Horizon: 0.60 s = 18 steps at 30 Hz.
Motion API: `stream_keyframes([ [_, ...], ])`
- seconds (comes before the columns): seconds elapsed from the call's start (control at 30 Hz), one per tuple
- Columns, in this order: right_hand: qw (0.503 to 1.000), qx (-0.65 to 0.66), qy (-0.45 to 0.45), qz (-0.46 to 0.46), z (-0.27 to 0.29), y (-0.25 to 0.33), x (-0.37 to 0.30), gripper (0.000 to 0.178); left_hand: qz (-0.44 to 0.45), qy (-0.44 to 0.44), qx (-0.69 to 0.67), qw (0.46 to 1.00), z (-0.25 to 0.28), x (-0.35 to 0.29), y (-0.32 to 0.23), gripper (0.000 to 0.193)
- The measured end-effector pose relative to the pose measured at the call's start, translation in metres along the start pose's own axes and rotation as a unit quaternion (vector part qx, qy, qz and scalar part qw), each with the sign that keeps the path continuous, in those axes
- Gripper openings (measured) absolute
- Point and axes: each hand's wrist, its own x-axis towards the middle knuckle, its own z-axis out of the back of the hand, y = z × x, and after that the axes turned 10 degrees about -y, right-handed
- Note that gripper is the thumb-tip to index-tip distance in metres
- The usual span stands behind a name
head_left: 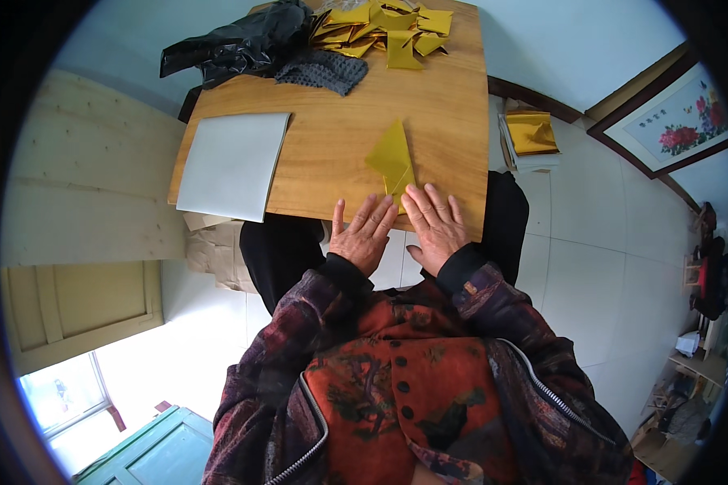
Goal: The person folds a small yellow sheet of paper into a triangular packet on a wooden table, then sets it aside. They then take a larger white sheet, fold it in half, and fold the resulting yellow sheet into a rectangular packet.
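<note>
A partly folded piece of gold foil paper [391,156] lies flat on the wooden table [332,149] near its front edge, one pointed corner toward the far side. My left hand [365,233] is at the table edge, fingers stretched and spread, its fingertips by the paper's near left end. On the other side, my right hand [436,226] lies palm down with fingers extended, its index fingertip touching the paper's near right corner. Neither hand grips anything. The fingers partly hide the paper's near end.
A stack of white sheets [233,166] lies at the table's left. Far back are a black plastic bag [243,40], a dark dimpled cloth [322,71] and a heap of folded gold papers [404,48]. Gold sheets [532,132] sit on a stack right of the table.
</note>
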Motion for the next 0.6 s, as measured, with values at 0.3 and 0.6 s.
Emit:
stream_keyframes([
  [0.3,1.0,-0.014,0.0,-0.007,0.026,-0.022,-0.003,0.094,0.004,-0.025,0.008,1.0,-0.006,0.001,-0.003,0.053],
  [0.6,1.0,-0.027,0.001,0.013,0.0,0.006,-0.015,0.091,0.019,-0.038,-0.019,0.999,-0.001,0.004,-0.003,0.047],
])
